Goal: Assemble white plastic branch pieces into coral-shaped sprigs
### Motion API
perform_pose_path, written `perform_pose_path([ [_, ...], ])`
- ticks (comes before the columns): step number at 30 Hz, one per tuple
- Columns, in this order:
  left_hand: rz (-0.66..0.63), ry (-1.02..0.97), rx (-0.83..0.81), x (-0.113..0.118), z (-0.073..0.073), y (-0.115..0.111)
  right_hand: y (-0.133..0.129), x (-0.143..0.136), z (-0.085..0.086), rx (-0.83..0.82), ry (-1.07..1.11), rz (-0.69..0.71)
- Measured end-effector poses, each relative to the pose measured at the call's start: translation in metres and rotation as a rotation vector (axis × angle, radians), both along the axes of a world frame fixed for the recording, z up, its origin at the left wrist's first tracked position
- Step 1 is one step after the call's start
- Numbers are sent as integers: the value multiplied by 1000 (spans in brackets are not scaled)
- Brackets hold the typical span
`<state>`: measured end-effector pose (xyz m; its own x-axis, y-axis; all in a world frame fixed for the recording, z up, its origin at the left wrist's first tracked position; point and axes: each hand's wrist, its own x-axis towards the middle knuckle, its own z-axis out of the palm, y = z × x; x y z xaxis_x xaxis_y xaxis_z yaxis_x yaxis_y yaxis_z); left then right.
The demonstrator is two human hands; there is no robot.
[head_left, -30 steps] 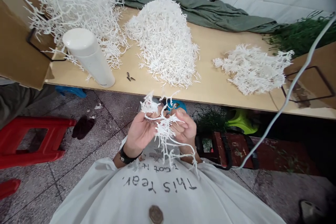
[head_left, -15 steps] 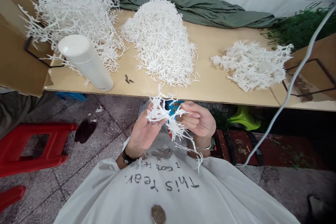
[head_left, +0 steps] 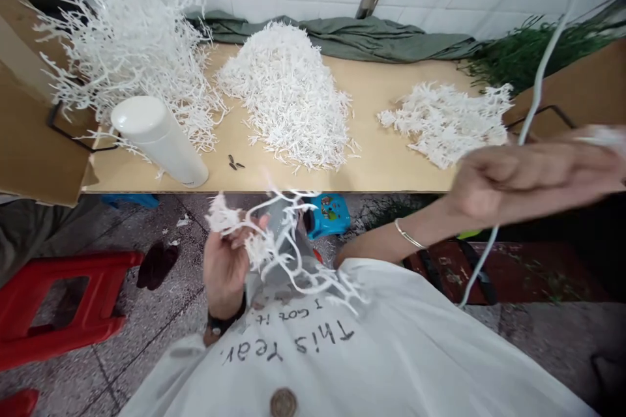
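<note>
Head view: right hand (head_left: 525, 179) is now swinging far right, grip too blurred to tell, leaving the left hand (head_left: 227, 267) alone pinching white, branching, coral-like strands (head_left: 259, 251).

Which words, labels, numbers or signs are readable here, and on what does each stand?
"This Year.": on the white garment, upside down.
"I Got it.": same garment, upside down.
Mark near the base of the white flask: too small to read.
Any marking on the round badge: too blurred.
</note>
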<state>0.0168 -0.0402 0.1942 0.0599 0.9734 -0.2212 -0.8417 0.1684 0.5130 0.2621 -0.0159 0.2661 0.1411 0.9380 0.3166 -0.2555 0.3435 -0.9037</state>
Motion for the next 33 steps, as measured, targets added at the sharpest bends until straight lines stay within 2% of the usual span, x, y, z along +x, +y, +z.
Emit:
perform_pose_path([
  [2,64,-49,55,-5,4,4,3,7,11,253,-21,-180],
  [4,70,-102,144,-3,10,12,22,0,9,355,-126,-301],
  [6,66,-132,211,4,16,20,60,-10,-5,265,-428,-359],
  [8,65,-129,211,11,18,28,105,-13,-28,216,-726,-500],
  [10,63,-145,183,16,18,33,143,-7,-54,35,-1071,-551],
  [12,47,-185,164,20,17,36,166,3,-74,-79,-1283,-561],
  [14,30,-231,154,22,17,36,173,10,-85,-102,-1345,-587],
  [18,17,-260,136,25,16,35,172,10,-87,-29,-1241,-620],
  [22,-6,-172,107,26,15,35,160,-4,-79,143,-957,-533],
  [25,-26,-154,105,23,14,34,122,-21,-61,289,-726,-273],
  [28,-54,-134,121,19,12,32,71,-35,-40,496,-830,156],
  [30,-65,-80,153,17,9,30,46,-40,-33,556,-941,358],
  [31,-67,-47,170,16,8,29,38,-42,-33,571,-981,403],
  [33,-93,23,200,16,5,26,30,-42,-37,621,-1015,358],
])
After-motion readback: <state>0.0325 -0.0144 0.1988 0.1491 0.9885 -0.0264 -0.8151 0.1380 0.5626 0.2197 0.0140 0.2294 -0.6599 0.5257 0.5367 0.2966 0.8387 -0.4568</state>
